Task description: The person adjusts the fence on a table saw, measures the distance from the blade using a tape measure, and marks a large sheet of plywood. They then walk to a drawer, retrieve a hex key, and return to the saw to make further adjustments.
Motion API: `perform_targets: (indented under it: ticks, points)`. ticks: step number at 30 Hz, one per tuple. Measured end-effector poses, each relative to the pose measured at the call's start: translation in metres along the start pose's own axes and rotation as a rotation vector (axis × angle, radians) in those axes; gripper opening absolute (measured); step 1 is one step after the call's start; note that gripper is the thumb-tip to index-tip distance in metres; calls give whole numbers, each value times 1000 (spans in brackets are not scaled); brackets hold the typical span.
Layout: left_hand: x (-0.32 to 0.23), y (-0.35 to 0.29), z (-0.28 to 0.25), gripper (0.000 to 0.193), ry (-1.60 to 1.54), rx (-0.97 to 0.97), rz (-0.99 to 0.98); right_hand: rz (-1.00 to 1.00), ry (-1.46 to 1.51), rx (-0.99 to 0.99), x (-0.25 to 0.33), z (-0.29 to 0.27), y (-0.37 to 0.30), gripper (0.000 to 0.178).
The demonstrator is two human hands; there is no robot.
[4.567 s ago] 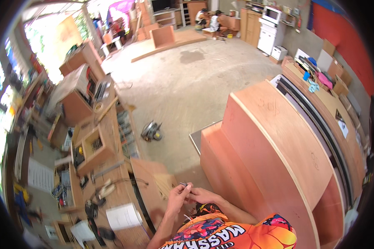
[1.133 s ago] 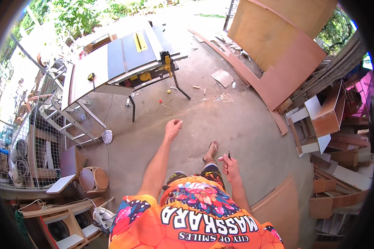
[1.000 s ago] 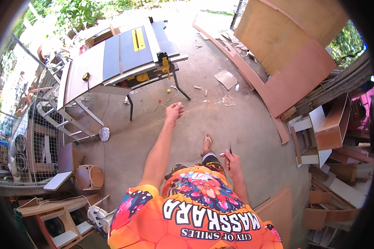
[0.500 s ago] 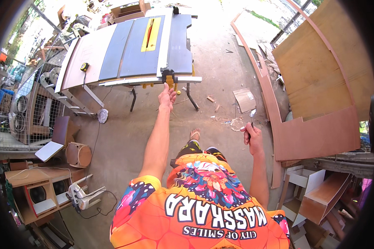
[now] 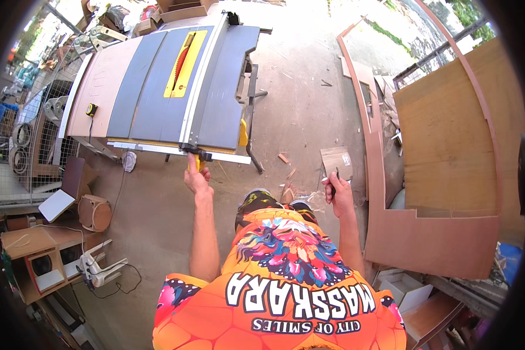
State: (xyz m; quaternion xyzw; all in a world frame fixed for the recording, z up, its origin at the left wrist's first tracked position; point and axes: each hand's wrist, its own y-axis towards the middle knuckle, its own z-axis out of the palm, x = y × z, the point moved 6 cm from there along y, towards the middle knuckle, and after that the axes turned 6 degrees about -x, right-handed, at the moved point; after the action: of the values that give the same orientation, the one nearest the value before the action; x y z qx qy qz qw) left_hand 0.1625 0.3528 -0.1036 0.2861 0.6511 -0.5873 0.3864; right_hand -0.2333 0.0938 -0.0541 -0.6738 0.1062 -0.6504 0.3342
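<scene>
My left hand [image 5: 199, 180] is at the near end of the rip fence [image 5: 207, 76] of a table saw, its fingers closed round the yellow lever [image 5: 199, 162] beneath the black fence head [image 5: 188, 147]. The grey saw table [image 5: 163, 116] carries a yellow insert plate [image 5: 197, 51] with a red saw blade [image 5: 181, 62] standing in its slot, left of the fence. Held out to the right, my right hand [image 5: 341, 198] grips a slim dark pen-like stick [image 5: 338, 174]; its exact kind is too small to make out.
A yellow tape measure [image 5: 91, 109] lies on the pinkish side board [image 5: 99, 87]. Large plywood sheets [image 5: 443, 134] and a cut brown panel [image 5: 431, 239] lean at right. Wood scraps and cardboard [image 5: 337, 160] litter the floor. A white plastic stool [image 5: 96, 265] lies at lower left beside a cord.
The saw now appears nearer and further left, turned in the view. My left fingers have closed further round the fence lever. My right hand still holds the dark stick.
</scene>
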Motion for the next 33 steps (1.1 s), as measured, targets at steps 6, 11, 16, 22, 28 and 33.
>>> perform_targets:
  ticks: [6, 11, 16, 22, 28, 33]
  points:
    - [17, -7, 19, 63, -256, -114, -142, -33, -253, 222, 98, 41, 118, 38]
    - [21, -10, 25, 67, -289, -242, -106, -140, -272, 430, 181, 116, 209, 37]
    - [25, -13, 23, 60, -329, -346, -8, -247, -315, 550, 258, 228, 309, 35]
    - [27, -20, 42, 58, -499, -519, 47, -332, -367, 671, 336, 368, 421, 34]
    - [33, -16, 47, 47, -512, -632, 99, -369, -631, 652, 339, 490, 545, 35]
    - [41, -14, 47, 40, -598, -783, 140, -205, -731, 758, 299, 559, 593, 33]
